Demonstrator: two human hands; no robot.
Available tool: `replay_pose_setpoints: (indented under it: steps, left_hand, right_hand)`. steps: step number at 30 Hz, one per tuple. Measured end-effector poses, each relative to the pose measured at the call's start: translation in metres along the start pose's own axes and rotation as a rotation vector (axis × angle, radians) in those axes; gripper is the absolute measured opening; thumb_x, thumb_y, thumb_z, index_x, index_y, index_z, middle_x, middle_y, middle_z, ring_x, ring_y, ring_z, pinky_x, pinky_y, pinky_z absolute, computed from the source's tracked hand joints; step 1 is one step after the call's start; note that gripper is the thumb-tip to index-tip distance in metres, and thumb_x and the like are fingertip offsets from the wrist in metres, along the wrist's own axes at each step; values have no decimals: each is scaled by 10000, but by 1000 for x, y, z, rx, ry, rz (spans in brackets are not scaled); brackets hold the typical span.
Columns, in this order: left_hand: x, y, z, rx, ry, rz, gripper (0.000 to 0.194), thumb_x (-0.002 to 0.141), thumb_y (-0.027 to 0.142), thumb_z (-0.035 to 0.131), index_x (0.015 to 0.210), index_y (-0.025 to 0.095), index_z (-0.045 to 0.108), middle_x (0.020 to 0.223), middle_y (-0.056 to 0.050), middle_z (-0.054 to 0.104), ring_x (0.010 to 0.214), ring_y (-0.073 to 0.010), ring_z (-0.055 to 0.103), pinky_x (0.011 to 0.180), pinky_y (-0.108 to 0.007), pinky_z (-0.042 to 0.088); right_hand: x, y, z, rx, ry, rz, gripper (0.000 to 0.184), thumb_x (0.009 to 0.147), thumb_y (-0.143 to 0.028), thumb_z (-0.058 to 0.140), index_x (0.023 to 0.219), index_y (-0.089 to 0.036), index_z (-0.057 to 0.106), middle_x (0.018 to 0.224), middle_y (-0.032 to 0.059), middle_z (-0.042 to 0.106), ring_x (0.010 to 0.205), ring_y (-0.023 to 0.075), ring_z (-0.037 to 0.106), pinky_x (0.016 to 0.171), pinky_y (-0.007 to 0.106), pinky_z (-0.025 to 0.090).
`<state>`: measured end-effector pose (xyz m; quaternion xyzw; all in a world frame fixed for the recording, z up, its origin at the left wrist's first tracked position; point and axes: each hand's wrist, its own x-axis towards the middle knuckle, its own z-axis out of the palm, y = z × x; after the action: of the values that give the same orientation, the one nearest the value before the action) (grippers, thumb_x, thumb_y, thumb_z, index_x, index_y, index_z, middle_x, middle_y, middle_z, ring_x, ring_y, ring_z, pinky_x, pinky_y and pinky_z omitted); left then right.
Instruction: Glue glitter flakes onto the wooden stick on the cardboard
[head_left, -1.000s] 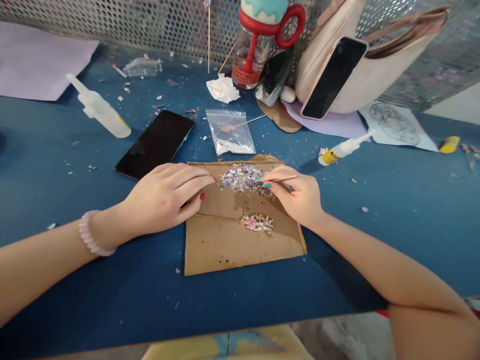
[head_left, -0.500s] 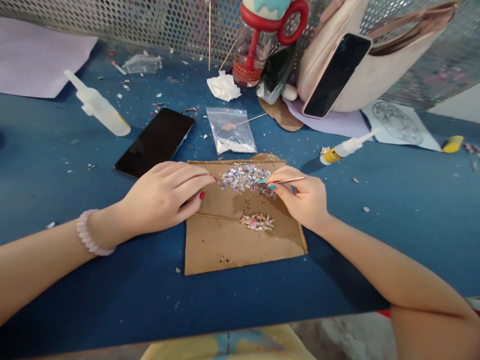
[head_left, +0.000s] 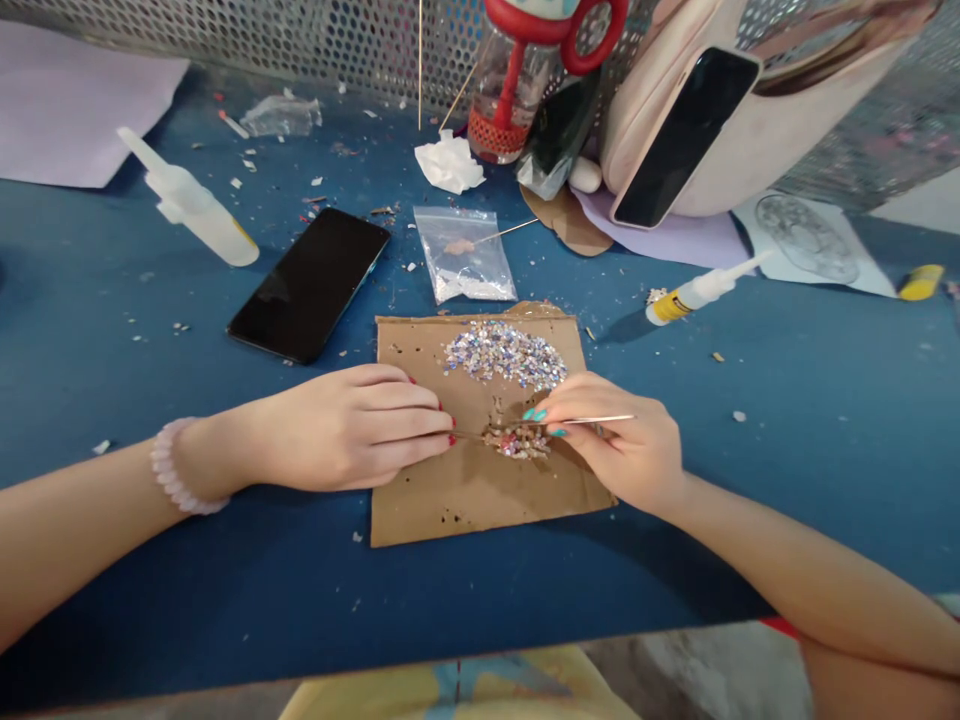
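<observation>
My right hand (head_left: 626, 440) pinches slim metal tweezers (head_left: 611, 419), their tip over a small gem-covered piece (head_left: 517, 441) on a thin stick (head_left: 469, 435). Whether the tip carries a gem is too small to tell. From the left, my left hand (head_left: 367, 428) has its fingers closed on the stick, most of which is hidden beneath them. Both hands are over a brown cardboard sheet (head_left: 442, 500). Behind the decorated piece, a pile of shiny small gems (head_left: 506, 355) is spread across the cardboard.
A black phone (head_left: 309, 285) and a zip bag (head_left: 466, 255) lie beyond the cardboard. Glue bottles rest at left (head_left: 199, 210) and right (head_left: 686, 298). Farther back are crumpled tissue (head_left: 448, 163), a red-trimmed cup (head_left: 499, 130), a bag (head_left: 720, 160) and another phone (head_left: 686, 135) leaning on it.
My right hand has brought the tweezers from the gem pile toward me, to the decorated piece. My left hand has shifted right and closed on the stick.
</observation>
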<state>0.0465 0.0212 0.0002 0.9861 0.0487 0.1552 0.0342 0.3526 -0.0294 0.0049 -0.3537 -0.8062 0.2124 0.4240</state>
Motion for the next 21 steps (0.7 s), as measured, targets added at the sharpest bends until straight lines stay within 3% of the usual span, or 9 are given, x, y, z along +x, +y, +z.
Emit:
replay_pose_setpoints:
  steps: [14,21]
  left_hand:
    - [0,-1,1,-46,17,10,340,1029,231,415,1300,201,619,1207,-48,713,1135,-159,647,1119,-278,403]
    - [-1,-1,0,-133,-15,-50,400,1002,233,486,1391,300,548,1224,-20,708,1149,-157,650,1097,-274,435]
  right_hand:
    - [-2,-1,5,-6,-47,-31,148,894,-108,632,915,-220,726,778,30,771,732,173,707,709,344,587]
    - [-3,0,6,19,-45,-28,153,894,-112,637,940,-226,728,784,28,770,730,173,704,702,340,578]
